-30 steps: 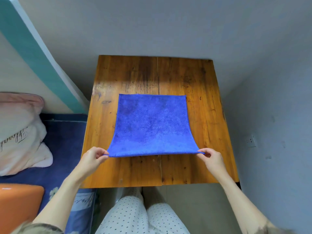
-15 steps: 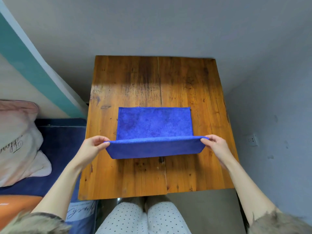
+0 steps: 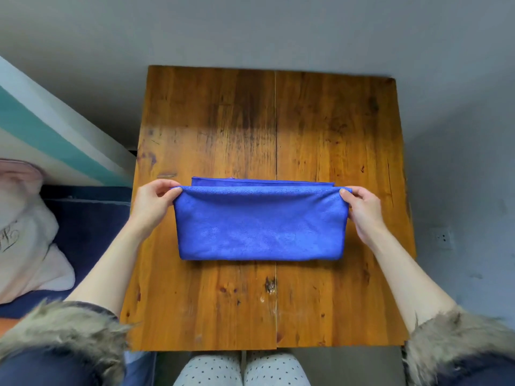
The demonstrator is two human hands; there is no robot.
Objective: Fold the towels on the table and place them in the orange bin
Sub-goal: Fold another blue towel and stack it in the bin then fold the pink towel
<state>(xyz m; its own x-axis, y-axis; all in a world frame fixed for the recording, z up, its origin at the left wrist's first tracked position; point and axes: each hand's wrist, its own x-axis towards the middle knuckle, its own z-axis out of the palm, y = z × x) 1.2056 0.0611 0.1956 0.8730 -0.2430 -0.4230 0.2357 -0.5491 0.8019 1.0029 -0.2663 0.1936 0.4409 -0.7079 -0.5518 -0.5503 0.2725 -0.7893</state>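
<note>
A blue towel (image 3: 259,227) lies folded in half on the wooden table (image 3: 320,129), its fold towards me and its free edges at the far side. My left hand (image 3: 154,203) pinches the upper layer's far left corner. My right hand (image 3: 362,208) pinches the far right corner. The upper edge is held just short of the lower layer's far edge, a thin strip of which shows behind it. The orange bin shows only as a sliver at the left edge (image 3: 4,323).
A bed with a dark blue cover (image 3: 92,227) and a pale pillow (image 3: 25,235) stands left of the table. Grey walls close in behind and to the right, with a socket (image 3: 443,237) low on the right wall. My knees (image 3: 242,370) are under the table's near edge.
Both hands have carried the towel's near edge up and over to the far side, folding it in half. The view has tilted closer over the table.
</note>
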